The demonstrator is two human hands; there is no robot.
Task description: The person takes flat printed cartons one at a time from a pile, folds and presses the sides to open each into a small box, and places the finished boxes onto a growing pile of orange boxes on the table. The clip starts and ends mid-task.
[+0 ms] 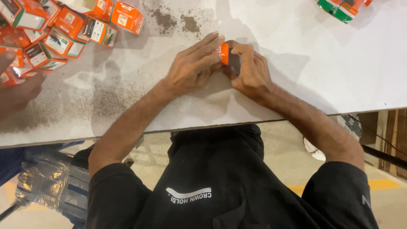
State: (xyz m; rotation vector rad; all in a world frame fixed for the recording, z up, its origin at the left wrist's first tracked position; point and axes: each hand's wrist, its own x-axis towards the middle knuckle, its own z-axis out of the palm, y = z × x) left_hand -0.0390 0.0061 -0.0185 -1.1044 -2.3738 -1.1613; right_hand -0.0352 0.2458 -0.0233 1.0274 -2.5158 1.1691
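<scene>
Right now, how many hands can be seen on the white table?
3. The person's left hand and right hand meet at mid-table on a small orange cardboard box; another person's hand rests blurred at the left edge. More may be out of frame.

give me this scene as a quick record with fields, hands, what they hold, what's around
left hand: left hand lies flat-fingered over the small orange box, fingertips on its top
right hand: right hand curled round the same box from the other side
surface: white table, worn and speckled with dark dust
far left: pile of orange boxes
top right corner: green and orange packs, partly cut off
left edge: another person's hand, blurred
</scene>
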